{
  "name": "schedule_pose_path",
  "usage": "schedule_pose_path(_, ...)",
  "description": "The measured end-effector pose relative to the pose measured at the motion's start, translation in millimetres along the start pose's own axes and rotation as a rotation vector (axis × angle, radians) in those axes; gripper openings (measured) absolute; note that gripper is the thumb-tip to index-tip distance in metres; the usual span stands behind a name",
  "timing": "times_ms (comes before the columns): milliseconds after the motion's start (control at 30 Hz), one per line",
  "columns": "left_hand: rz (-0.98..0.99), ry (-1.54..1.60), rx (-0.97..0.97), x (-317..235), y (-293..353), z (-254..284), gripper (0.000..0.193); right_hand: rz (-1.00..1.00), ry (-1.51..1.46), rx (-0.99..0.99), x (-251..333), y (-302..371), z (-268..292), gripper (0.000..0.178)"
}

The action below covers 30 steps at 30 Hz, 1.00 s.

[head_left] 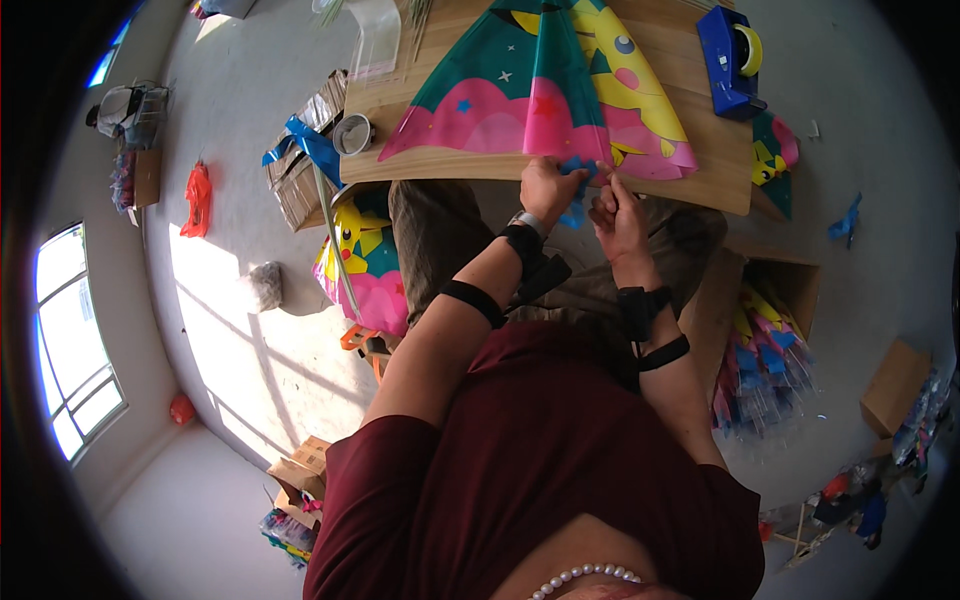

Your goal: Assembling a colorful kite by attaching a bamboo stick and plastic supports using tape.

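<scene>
A kite (510,100) in green, pink and yellow, printed with a cartoon figure, lies spread on the wooden table (720,175). Its lower edge reaches the table's near side. There, my left hand (548,190) pinches a crumpled blue plastic strip (573,214), which hangs below the kite's edge. Close beside it on the right, my right hand (622,222) has its fingers drawn together at the kite's edge. What lies between those fingertips is too small to make out.
On the table's right edge stands a blue tape dispenser (730,65) with yellow tape. A round tin (353,134) sits at the left edge. More kite material (365,260) hangs below left. An open carton (790,290) of folded kites stands on the right.
</scene>
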State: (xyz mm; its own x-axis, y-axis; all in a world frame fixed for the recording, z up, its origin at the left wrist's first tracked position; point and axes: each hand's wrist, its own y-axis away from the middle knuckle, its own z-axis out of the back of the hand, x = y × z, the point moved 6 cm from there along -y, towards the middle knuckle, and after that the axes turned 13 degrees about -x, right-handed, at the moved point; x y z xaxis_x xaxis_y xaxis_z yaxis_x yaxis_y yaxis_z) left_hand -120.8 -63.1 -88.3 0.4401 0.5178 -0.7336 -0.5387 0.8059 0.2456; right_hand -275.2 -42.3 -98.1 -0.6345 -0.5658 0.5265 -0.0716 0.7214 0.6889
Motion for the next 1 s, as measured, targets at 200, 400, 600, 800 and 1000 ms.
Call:
schedule_pose_path(200,-0.024,0.020,-0.010,1.9,-1.1,-1.3,0.040,-0.007,-0.001,0.002,-5.0,-1.8,-1.5,0.035)
schedule_pose_path(400,0.021,0.009,0.032,-4.8,2.8,2.2,0.041,0.007,0.012,0.009,-3.2,2.7,-6.0,0.036)
schedule_pose_path(600,0.004,-0.028,-0.004,-5.1,1.2,3.3,0.040,0.044,0.060,-0.009,-4.1,1.0,-5.3,0.036)
schedule_pose_path(800,0.017,-0.016,-0.001,-1.3,0.6,1.0,0.041,0.119,0.144,-0.034,-4.3,-2.4,-2.7,0.036)
schedule_pose_path(1000,0.016,-0.017,0.006,-3.3,1.7,0.9,0.041,0.175,0.176,-0.040,-6.1,-3.0,0.0,0.036)
